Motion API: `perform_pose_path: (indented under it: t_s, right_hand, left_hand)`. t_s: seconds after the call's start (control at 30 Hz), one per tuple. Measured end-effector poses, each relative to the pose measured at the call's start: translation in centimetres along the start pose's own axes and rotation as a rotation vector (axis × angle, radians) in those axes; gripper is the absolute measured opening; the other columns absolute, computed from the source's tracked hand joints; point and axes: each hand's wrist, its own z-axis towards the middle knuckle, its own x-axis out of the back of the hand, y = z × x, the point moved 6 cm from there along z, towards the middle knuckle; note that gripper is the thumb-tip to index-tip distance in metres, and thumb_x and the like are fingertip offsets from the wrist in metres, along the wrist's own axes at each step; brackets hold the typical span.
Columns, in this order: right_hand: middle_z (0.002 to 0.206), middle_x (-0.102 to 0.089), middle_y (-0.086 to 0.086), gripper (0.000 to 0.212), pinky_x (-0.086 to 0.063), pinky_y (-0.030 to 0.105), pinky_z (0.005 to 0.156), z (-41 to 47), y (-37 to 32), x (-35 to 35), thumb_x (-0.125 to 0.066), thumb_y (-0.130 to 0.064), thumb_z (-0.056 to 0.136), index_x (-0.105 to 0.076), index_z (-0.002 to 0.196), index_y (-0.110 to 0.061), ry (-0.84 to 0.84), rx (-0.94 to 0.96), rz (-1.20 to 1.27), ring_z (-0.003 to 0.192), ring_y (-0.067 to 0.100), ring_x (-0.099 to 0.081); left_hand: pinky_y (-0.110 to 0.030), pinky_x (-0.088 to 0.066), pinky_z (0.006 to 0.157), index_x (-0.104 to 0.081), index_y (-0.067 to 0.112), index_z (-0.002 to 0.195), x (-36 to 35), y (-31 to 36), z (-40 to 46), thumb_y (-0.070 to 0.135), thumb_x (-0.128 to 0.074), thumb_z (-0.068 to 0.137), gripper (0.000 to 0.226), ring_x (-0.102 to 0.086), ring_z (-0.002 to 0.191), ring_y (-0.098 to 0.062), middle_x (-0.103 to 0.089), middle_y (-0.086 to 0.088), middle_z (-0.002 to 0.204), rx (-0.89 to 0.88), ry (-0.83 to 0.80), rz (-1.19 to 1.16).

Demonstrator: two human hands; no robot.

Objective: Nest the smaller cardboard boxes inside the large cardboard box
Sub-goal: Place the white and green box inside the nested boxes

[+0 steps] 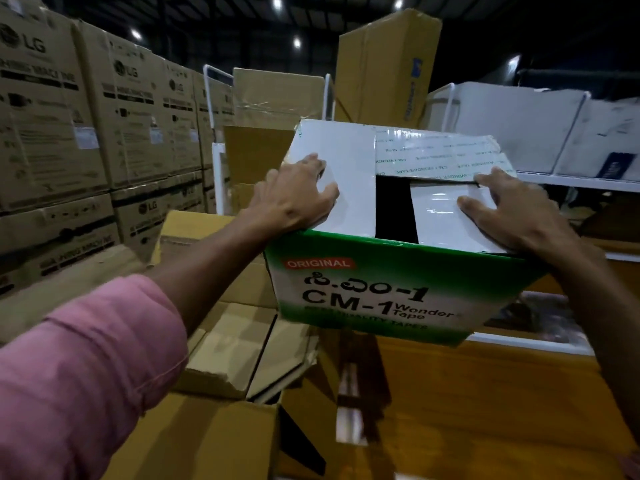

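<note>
Nearest, at lower left, a pink sleeve (86, 368) covers the left arm; below it an open brown cardboard box (194, 441) shows a dark slice of interior whose contents cannot be made out. Just beyond, partly folded brown cartons (239, 344) lie with flaps raised, over a glossy orange-brown surface (485, 393) to the right. At mid-frame is the green-and-white box (381, 292), printed "CM-1 Wonder Tape"; what supports it cannot be seen. Its printed face is turned toward the viewer, its top faces upward, and its long axis runs left to right. The top flaps are white; between them a dark gap (394, 209) opens into the interior, where nothing can be seen. The left hand (294, 195) lies palm-down with fingers spread on the left flap, near the box's left edge. The right hand (516, 213) lies likewise with fingers spread flat on the right flap; neither hand is closed around anything. Farther left stand stacked LG cartons (86, 116); behind, a tall brown carton (384, 67); far right, white-wrapped goods (519, 123).
</note>
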Motion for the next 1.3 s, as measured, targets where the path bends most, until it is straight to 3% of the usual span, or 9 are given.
perform_pose_path:
  t_s: [0.27, 0.47, 0.63, 0.7, 0.77, 0.87, 1.0, 1.13, 1.3]
  right_hand:
    - [0.166, -0.031, 0.007, 0.067, -0.039, 0.061, 0.109, -4.4, 13.3, 1.7, -0.051, -0.060, 0.098, -0.039, 0.154, -0.027, -0.057, -0.136, -0.093, 0.142, 0.041, -0.041]
    - [0.170, -0.018, 0.000, 0.075, -0.033, 0.061, 0.116, -9.4, 21.8, -5.7, -0.046, -0.069, 0.095, -0.035, 0.157, -0.028, -0.235, -0.183, 0.011, 0.150, 0.034, -0.031]
    - [0.169, -0.018, 0.007, 0.068, -0.028, 0.052, 0.120, -14.1, 23.8, -13.9, -0.056, -0.051, 0.099, -0.038, 0.156, -0.018, -0.385, -0.215, 0.143, 0.151, 0.032, -0.029]
    - [0.170, -0.016, 0.006, 0.084, -0.029, 0.054, 0.120, -15.7, 24.3, -17.3, -0.050, -0.072, 0.091, -0.040, 0.155, -0.019, -0.462, -0.274, 0.145, 0.151, 0.032, -0.030]
    - [0.172, -0.003, 0.001, 0.113, -0.026, 0.060, 0.120, -17.3, 25.7, -21.4, -0.024, -0.098, 0.071, -0.032, 0.159, -0.027, -0.575, -0.284, 0.039, 0.152, 0.037, -0.026]
    - [0.171, 0.011, -0.004, 0.103, -0.017, 0.068, 0.118, -17.6, 27.1, -25.0, -0.015, -0.094, 0.077, -0.023, 0.161, -0.034, -0.655, -0.298, -0.101, 0.150, 0.049, -0.020]
    - [0.171, -0.011, -0.005, 0.079, -0.020, 0.067, 0.118, -15.7, 26.6, -24.9, -0.029, -0.078, 0.093, -0.046, 0.151, -0.028, -0.550, -0.308, -0.081, 0.151, 0.047, -0.019]
    - [0.167, -0.029, -0.001, 0.083, -0.026, 0.063, 0.118, -14.5, 27.2, -25.3, -0.024, -0.078, 0.087, -0.061, 0.138, -0.023, -0.447, -0.299, -0.056, 0.148, 0.040, -0.032]
    - [0.151, -0.054, 0.009, 0.046, -0.026, 0.057, 0.119, -13.7, 26.2, -24.2, -0.049, -0.047, 0.101, -0.070, 0.127, -0.016, -0.286, -0.260, -0.126, 0.145, 0.039, -0.035]
  left_hand:
    - [-0.062, -0.035, 0.110, -0.033, 0.024, 0.157, -10.5, 11.3, -0.1, 0.057, -0.039, 0.098, 0.068, -0.038, 0.141, -0.044, -0.021, 0.004, 0.168, -0.079, -0.112, -0.113]
    - [-0.065, -0.029, 0.113, -0.026, 0.026, 0.159, -21.6, 13.3, -4.2, 0.066, -0.034, 0.094, 0.076, -0.030, 0.146, -0.044, -0.013, 0.006, 0.170, -0.047, -0.309, -0.193]
    - [-0.068, -0.028, 0.112, -0.023, 0.026, 0.160, -28.9, 12.7, -9.2, 0.060, -0.039, 0.100, 0.071, -0.024, 0.149, -0.045, -0.007, 0.007, 0.170, 0.033, -0.440, -0.195]
    - [-0.067, -0.030, 0.111, -0.019, 0.028, 0.161, -31.9, 11.9, -11.0, 0.062, -0.036, 0.100, 0.071, -0.022, 0.148, -0.049, -0.003, 0.008, 0.171, 0.078, -0.525, -0.165]
    - [-0.065, -0.032, 0.111, -0.014, 0.030, 0.161, -34.6, 11.4, -12.2, 0.062, -0.032, 0.102, 0.071, -0.020, 0.148, -0.049, 0.001, 0.009, 0.171, 0.094, -0.595, -0.131]
    - [-0.061, -0.037, 0.109, -0.014, 0.029, 0.161, -36.4, 10.9, -11.5, 0.061, -0.030, 0.102, 0.069, -0.022, 0.146, -0.048, -0.003, 0.008, 0.171, 0.107, -0.601, -0.070]
    - [-0.060, -0.042, 0.105, -0.020, 0.028, 0.160, -37.7, 10.2, -9.9, 0.061, -0.031, 0.101, 0.068, -0.025, 0.145, -0.048, -0.009, 0.006, 0.170, 0.140, -0.575, -0.031]
    - [-0.060, -0.043, 0.104, -0.025, 0.028, 0.159, -38.5, 10.0, -8.6, 0.059, -0.033, 0.101, 0.067, -0.027, 0.144, -0.047, -0.013, 0.006, 0.170, 0.150, -0.557, -0.054]
    - [-0.066, -0.020, 0.116, -0.023, 0.027, 0.160, -39.0, 9.6, -7.9, 0.060, -0.032, 0.101, 0.068, -0.012, 0.151, -0.046, -0.011, 0.002, 0.170, 0.092, -0.576, -0.056]
